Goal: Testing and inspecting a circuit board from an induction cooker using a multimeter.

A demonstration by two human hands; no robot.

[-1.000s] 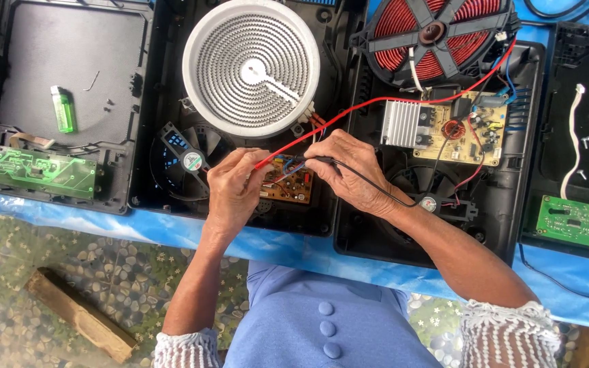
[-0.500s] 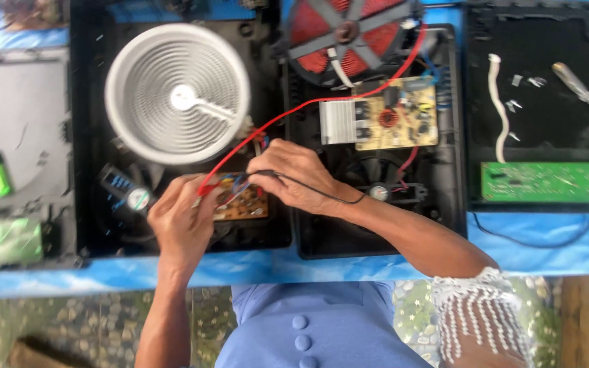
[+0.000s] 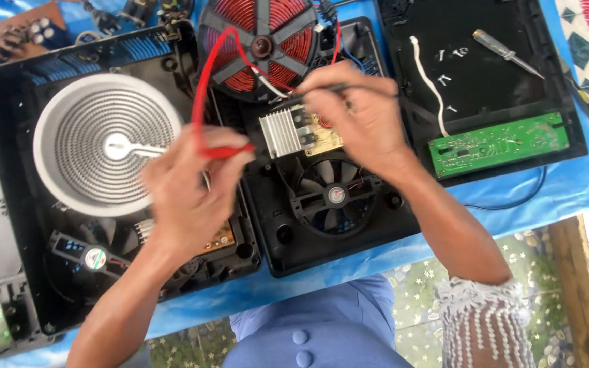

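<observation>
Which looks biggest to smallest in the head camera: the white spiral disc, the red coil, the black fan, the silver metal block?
1. White spiral disc
2. Red coil, partly cut off at the top
3. Black fan
4. Silver metal block

Red probe: slim red handle, lying roughly level, tip toward the right, pinched in the left hand's fingers; its red lead loops up over the copper coil.

Black probe: thin dark rod, nearly level, held in the right hand above the finned heatsink; tip end hidden by fingers. Both sit over the open black cooker casing.
</observation>
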